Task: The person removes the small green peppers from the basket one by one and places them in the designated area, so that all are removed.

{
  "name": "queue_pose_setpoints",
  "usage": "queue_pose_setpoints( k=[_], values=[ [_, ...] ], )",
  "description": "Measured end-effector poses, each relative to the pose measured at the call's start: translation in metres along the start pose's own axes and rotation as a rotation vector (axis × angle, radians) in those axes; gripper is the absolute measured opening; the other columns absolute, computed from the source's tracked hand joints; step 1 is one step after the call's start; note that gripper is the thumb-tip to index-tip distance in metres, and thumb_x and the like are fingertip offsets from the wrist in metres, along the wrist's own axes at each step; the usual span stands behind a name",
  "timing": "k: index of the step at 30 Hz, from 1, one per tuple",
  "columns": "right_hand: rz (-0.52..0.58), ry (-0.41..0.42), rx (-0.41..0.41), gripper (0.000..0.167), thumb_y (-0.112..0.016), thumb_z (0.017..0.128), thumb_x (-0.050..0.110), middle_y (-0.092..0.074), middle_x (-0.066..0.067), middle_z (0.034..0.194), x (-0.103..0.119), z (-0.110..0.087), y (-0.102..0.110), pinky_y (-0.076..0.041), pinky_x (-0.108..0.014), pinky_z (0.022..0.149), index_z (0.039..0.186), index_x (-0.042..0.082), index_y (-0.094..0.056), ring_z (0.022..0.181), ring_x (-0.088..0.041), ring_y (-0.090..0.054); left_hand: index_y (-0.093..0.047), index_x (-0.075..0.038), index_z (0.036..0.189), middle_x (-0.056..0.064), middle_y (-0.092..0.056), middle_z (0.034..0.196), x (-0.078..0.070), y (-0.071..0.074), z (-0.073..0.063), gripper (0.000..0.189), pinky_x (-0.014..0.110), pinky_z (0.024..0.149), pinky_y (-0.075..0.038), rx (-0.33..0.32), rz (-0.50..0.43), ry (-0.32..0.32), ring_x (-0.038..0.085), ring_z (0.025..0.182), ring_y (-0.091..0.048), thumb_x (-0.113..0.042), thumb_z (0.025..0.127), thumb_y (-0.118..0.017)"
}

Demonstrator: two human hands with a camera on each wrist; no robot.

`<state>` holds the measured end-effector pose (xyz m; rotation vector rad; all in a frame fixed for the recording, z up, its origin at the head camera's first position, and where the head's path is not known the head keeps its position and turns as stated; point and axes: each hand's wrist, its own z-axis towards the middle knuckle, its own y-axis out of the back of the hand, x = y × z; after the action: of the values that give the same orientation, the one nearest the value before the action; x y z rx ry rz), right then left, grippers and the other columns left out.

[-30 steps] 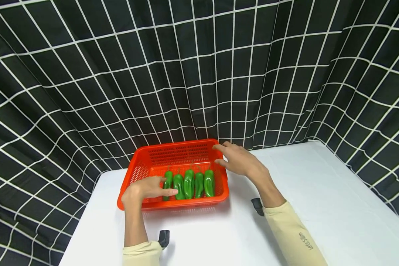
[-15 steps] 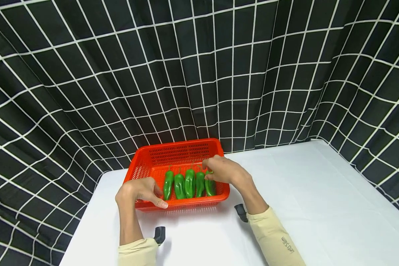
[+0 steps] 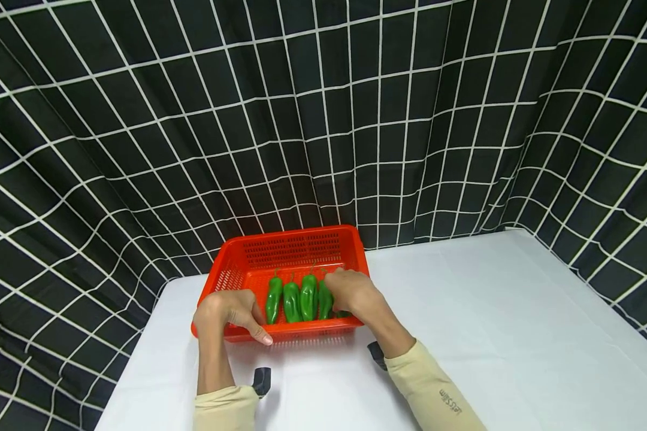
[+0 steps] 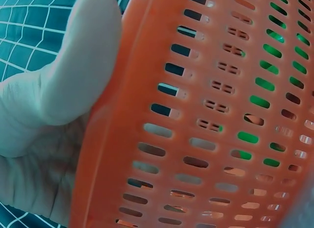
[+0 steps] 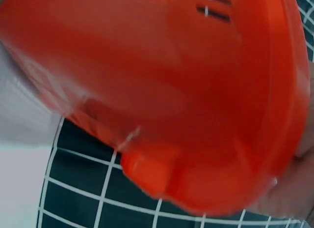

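A red plastic basket (image 3: 286, 239) with slotted walls holds several long green peppers (image 3: 308, 296) lying side by side, stems away from me. My left hand (image 3: 230, 308) grips its front left rim, thumb outside and fingers inside; in the left wrist view that thumb (image 4: 91, 61) lies along the rim. Reaching over the right wall, my right hand (image 3: 353, 293) has its fingers curled down around the rightmost pepper (image 3: 343, 314), whose lower end shows beneath the hand. The fingertips are hidden there. In the right wrist view the basket corner (image 5: 162, 90) covers most of that hand.
The basket stands on a white-covered table (image 3: 463, 311), near its back edge. A black curtain (image 3: 377, 120) with a white grid hangs behind and along both sides. Dark wrist devices (image 3: 261, 381) sit at the ends of both sleeves.
My right hand has moved left over the basket's right wall and down onto the rightmost pepper. My left hand has drawn back from over the peppers to the front rim and taken hold of it.
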<state>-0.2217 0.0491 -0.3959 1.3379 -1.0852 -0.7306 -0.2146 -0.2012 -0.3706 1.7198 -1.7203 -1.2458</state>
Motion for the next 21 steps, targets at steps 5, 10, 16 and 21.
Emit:
queue_pose_setpoints(
  k=[5, 10, 16, 21],
  values=[
    [-0.038, -0.068, 0.027, 0.02, -0.073, 0.087, -0.005, -0.058, 0.0, 0.077, 0.014, 0.003, -0.005, -0.047, -0.029, 0.059, 0.077, 0.012, -0.066, 0.069, -0.013, -0.046, -0.087, -0.022, 0.096, -0.014, -0.068, 0.079, 0.002, 0.002, 0.001, 0.033, 0.028, 0.069, -0.037, -0.006, 0.004, 0.013, 0.011, 0.083, -0.049, -0.042, 0.072, -0.095],
    [-0.028, -0.132, 0.024, 0.023, -0.064, 0.095, -0.003, -0.054, 0.0, 0.073, 0.021, 0.003, -0.013, -0.055, -0.032, 0.066, 0.077, 0.012, -0.065, 0.071, -0.013, -0.046, -0.087, -0.022, 0.088, -0.012, -0.05, 0.064, 0.003, -0.001, 0.004, 0.027, 0.028, 0.063, -0.029, -0.002, -0.037, 0.007, 0.011, 0.075, -0.04, -0.04, 0.07, -0.096],
    [0.003, -0.186, -0.002, 0.022, -0.065, 0.093, -0.004, -0.054, -0.001, 0.07, 0.019, 0.005, -0.021, -0.058, -0.034, 0.066, 0.077, 0.01, -0.066, 0.068, -0.013, -0.049, -0.087, -0.023, 0.085, -0.012, -0.05, 0.062, 0.002, -0.002, 0.008, 0.025, 0.028, 0.063, -0.03, 0.012, -0.045, -0.003, 0.01, 0.075, -0.042, -0.04, 0.07, -0.096],
    [0.006, -0.214, -0.04, 0.021, -0.065, 0.092, -0.004, -0.061, -0.004, 0.073, 0.018, 0.01, -0.03, -0.062, -0.039, 0.07, 0.076, 0.01, -0.066, 0.073, -0.016, -0.062, -0.087, -0.024, 0.087, -0.012, -0.064, 0.071, 0.003, -0.003, 0.011, 0.027, 0.029, 0.066, -0.036, 0.008, -0.06, 0.005, 0.011, 0.08, -0.048, -0.039, 0.068, -0.097]
  ],
)
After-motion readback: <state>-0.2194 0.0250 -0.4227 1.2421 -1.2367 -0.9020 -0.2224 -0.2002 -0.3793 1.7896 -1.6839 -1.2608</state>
